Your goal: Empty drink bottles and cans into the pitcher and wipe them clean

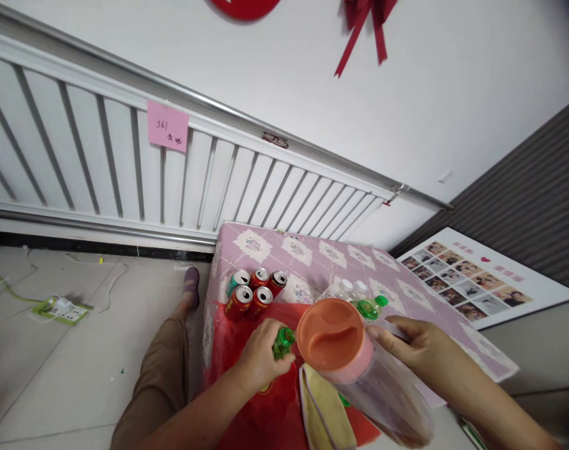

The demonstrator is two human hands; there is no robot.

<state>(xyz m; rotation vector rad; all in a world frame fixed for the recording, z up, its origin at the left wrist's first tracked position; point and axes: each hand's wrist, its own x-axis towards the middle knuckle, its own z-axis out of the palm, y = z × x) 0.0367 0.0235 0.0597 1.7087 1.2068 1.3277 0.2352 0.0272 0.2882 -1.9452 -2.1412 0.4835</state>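
Note:
My left hand (264,355) is closed around the neck of a green bottle (284,340), whose lower part is hidden. In my right hand (418,344) is the handle of a clear plastic pitcher (390,397) with an orange-pink lid (331,337). The pitcher leans to the left, its lid right beside the bottle's mouth. Below them lies a folded yellow cloth (324,409) on a red plastic sheet (228,369). Several opened drink cans (262,300) stand together just beyond my left hand. Behind the pitcher, another green bottle (368,308) shows next to clear bottles with white caps (354,286).
A purple patterned cloth (307,250) covers the table. Along the wall runs a white radiator (247,181) with a pink note (168,125). A photo board (481,278) leans at the right. A power strip (62,309) with cables lies on the floor at left.

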